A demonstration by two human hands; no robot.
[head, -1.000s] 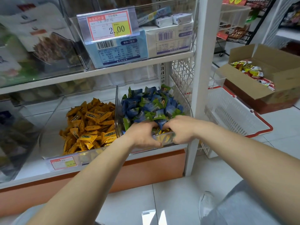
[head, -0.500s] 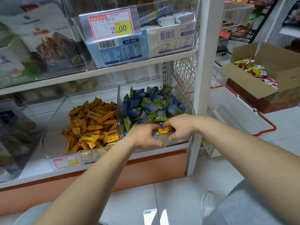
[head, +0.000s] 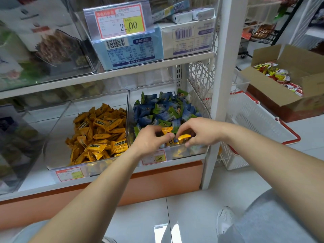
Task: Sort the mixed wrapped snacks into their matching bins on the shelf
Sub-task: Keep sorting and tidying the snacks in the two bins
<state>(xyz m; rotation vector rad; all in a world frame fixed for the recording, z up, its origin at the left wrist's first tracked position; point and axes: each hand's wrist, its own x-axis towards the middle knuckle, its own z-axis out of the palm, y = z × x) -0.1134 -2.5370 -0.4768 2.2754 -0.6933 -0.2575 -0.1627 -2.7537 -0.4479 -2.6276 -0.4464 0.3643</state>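
The left hand [head: 150, 140] pinches a yellow wrapped snack [head: 166, 132], and the right hand [head: 201, 131] pinches a second yellow snack [head: 184, 138] beside it, both low at the front of the blue-and-green snack bin [head: 193, 151]. Best lifted clear of the divider [head: 127, 120], then dropped left into the yellow snack bin [head: 56, 146].

Two orange-wrapped snacks [head: 167, 131] are at the front of the blue-snack bin [head: 194, 151].

White plastic basket [head: 254, 123], red rim, sits on the tiled floor [head: 192, 207] at right. Just behind it, far right: open cardboard box [head: 268, 86] holding red-yellow packets [head: 273, 72]. Black wire rack [head: 261, 35] at top right. Grey shoe [head: 225, 220] near bottom edge.
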